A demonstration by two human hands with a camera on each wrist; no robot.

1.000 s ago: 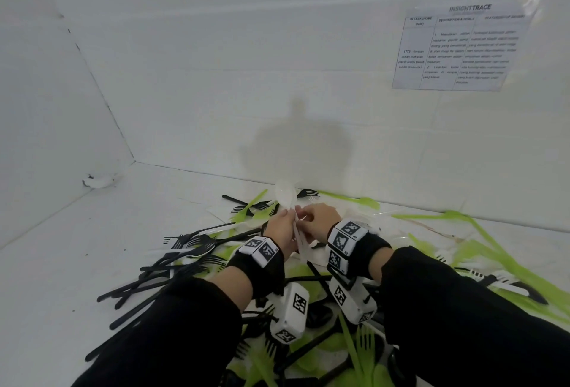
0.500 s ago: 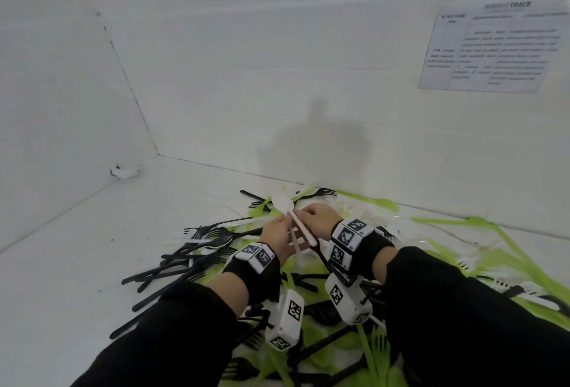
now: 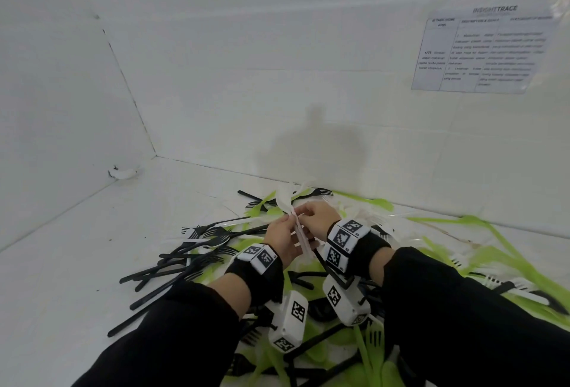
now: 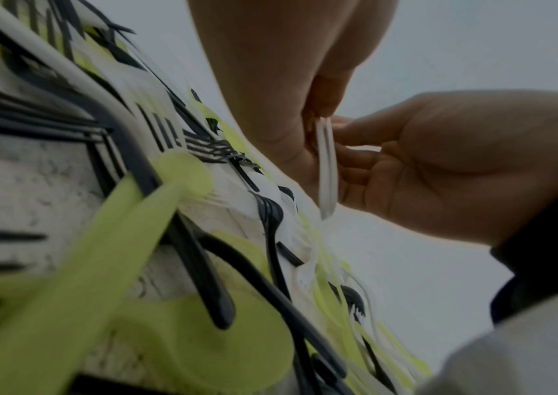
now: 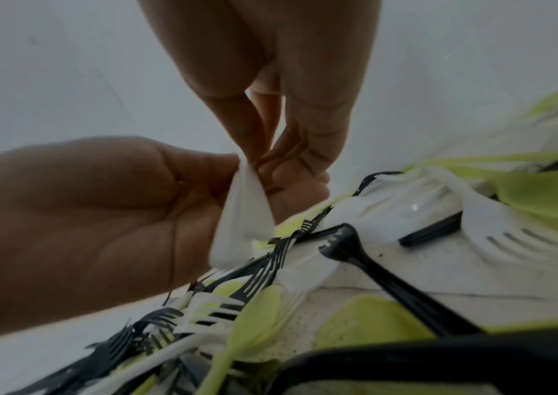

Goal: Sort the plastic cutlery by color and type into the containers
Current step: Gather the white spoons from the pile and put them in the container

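Note:
Above a mixed pile of black, green and white plastic cutlery (image 3: pixel 308 288), both hands meet. My left hand (image 3: pixel 288 220) and right hand (image 3: pixel 304 215) pinch a small bundle of white spoons (image 3: pixel 296 227) between them, bowls pointing away toward the wall. In the left wrist view the left hand (image 4: pixel 318 120) pinches the stacked white handles (image 4: pixel 326 165), and the right hand's fingers (image 4: pixel 358 155) touch them from the side. In the right wrist view the right hand (image 5: pixel 263 160) and left hand (image 5: pixel 223 171) hold the white pieces (image 5: pixel 243 213). No container shows.
Black forks (image 3: pixel 191 251) fan out left of the pile. Green cutlery (image 3: pixel 524 263) trails right along the white wall. A printed sheet (image 3: pixel 484 47) is stuck on that wall. A white scrap (image 3: pixel 123 173) lies at the left wall's foot. Bare white floor (image 3: pixel 77 263) lies to the left.
Both hands stayed together above the pile, working the white spoons between the fingers; the bundle's handles tilted and shifted slightly. The head view drifted a little.

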